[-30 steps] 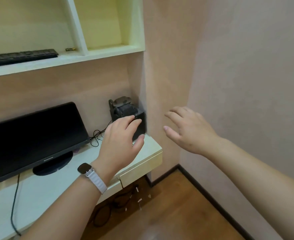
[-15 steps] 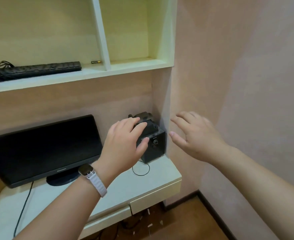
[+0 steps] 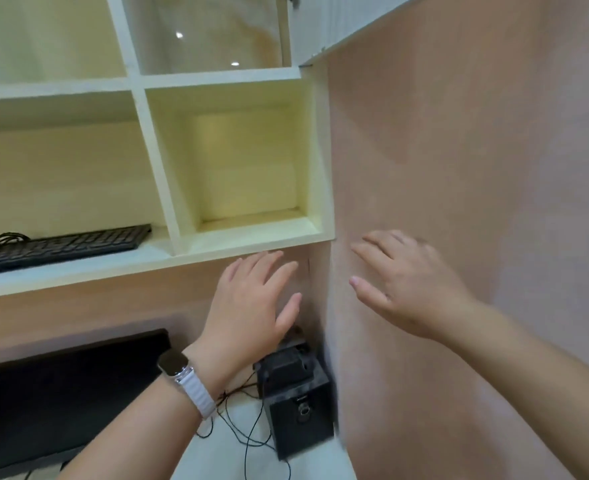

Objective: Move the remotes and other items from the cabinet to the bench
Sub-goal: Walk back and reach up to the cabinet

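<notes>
My left hand (image 3: 251, 303), with a white-strapped watch on the wrist, is raised with relaxed fingers in front of the wall panel under the cabinet shelf (image 3: 258, 233). It holds nothing. My right hand (image 3: 400, 285) hovers open in front of the pink wall, right of the cabinet's side. The cabinet's lower right compartment (image 3: 244, 174) shows nothing inside. A black keyboard (image 3: 61, 244) lies on the shelf to the left. No remote is visible.
A black speaker box (image 3: 296, 407) with thin cables (image 3: 248, 431) stands on the white desk (image 3: 223, 455) below my left hand, against the wall. A dark monitor (image 3: 61, 393) fills the lower left. Glass-fronted upper compartments (image 3: 213, 32) sit above.
The view has tilted upward, bringing more of the cabinet into sight. Both hands have risen from speaker level to just under the shelf, staying open.
</notes>
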`<state>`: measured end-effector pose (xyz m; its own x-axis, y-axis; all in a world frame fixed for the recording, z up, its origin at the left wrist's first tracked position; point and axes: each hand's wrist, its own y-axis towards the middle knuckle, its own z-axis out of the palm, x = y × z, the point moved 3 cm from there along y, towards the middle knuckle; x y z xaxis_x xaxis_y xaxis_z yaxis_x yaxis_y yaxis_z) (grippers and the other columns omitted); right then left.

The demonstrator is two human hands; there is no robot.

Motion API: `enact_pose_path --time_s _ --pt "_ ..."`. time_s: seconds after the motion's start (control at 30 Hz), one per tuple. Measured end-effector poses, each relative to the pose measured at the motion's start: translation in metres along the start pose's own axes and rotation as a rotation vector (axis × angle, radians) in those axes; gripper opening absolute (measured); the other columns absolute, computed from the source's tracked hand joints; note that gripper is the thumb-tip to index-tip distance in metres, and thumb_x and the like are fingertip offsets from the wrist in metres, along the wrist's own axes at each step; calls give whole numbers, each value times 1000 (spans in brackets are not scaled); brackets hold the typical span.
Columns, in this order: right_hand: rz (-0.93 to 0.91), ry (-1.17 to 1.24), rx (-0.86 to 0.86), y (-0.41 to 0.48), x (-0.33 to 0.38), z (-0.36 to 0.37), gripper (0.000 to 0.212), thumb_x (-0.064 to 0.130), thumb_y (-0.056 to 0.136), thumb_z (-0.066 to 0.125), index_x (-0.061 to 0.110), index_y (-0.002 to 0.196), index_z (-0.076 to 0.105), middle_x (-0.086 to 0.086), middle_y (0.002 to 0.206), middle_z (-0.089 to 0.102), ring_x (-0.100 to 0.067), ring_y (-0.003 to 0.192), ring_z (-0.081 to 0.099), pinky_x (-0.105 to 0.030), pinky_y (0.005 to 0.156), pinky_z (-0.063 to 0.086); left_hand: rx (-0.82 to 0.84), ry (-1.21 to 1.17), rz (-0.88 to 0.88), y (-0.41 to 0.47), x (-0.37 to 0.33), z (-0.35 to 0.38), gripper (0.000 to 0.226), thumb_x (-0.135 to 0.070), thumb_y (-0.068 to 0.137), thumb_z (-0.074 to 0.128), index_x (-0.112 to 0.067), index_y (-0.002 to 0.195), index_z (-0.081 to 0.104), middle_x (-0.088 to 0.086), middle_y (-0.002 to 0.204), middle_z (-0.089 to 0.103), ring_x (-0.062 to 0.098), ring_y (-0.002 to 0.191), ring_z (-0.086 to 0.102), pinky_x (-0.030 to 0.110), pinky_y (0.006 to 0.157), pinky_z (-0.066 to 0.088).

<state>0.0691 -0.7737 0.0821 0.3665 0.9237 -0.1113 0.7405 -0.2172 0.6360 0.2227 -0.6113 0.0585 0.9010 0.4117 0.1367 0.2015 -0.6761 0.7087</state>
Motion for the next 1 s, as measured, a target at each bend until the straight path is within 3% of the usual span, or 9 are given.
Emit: enact_pose_path --time_s 0.13,0.2,0.33,0.53,0.6,0.7,0.77,0.87,1.0 --pt "-6 79 -79 32 -38 -7 55 50 87 42 9 118 63 -13 116 64 -35 104 60 -42 80 51 -100 53 -21 48 3 -3 42 -39 87 54 -16 120 64 8 126 62 30 114 56 43 95 42" --pt "10 166 -152 48 -53 -12 58 50 88 43 9 125 59 -13 125 61 -34 111 57 -40 87 48 -147 77 -17 69 9 -5 42 -39 86 54 -15 119 65 9 125 62 32 112 57 43 93 42" --pt "107 410 -257 82 -77 -34 65 48 91 51 20 147 34 1 149 41 -17 135 34 -21 102 24 -240 106 -20 107 32 -13 44 -41 87 53 -14 120 65 10 126 61 32 115 56 45 97 39" --pt "-18 697 -575 132 -93 -74 77 56 84 47 21 149 23 10 146 39 -12 134 40 -44 108 38 -364 203 -29 146 81 -32 50 -44 89 49 -13 126 62 13 136 55 32 128 47 51 106 34" --pt "-100 721 -643 145 -87 -90 73 52 83 49 26 146 25 26 139 38 -6 132 40 -37 107 38 -407 251 -19 156 100 -39 52 -44 88 49 -13 129 61 16 138 53 34 131 45 52 107 33" --pt "-273 719 -695 159 -65 -110 53 40 85 50 45 134 32 46 130 34 9 125 40 -13 102 31 -471 321 -6 166 128 -49 54 -43 86 50 -13 129 61 16 140 51 33 133 42 52 108 29" --pt "-342 778 -702 166 -54 -114 52 34 86 51 48 132 31 43 131 39 7 127 41 -7 100 28 -484 370 24 171 143 -54 55 -42 85 49 -13 130 61 16 142 50 32 134 41 53 108 29" --pt "-384 871 -706 175 -43 -108 56 31 85 52 32 137 30 41 133 39 6 130 39 -7 103 27 -459 468 121 174 158 -56 56 -42 86 49 -12 132 59 16 145 48 33 134 40 56 108 31" --pt "-434 870 -719 184 -31 -102 64 29 86 54 30 143 26 27 143 39 -8 136 39 -20 111 28 -428 532 212 174 176 -55 57 -42 85 53 -14 134 57 14 149 44 31 138 38 58 107 33"
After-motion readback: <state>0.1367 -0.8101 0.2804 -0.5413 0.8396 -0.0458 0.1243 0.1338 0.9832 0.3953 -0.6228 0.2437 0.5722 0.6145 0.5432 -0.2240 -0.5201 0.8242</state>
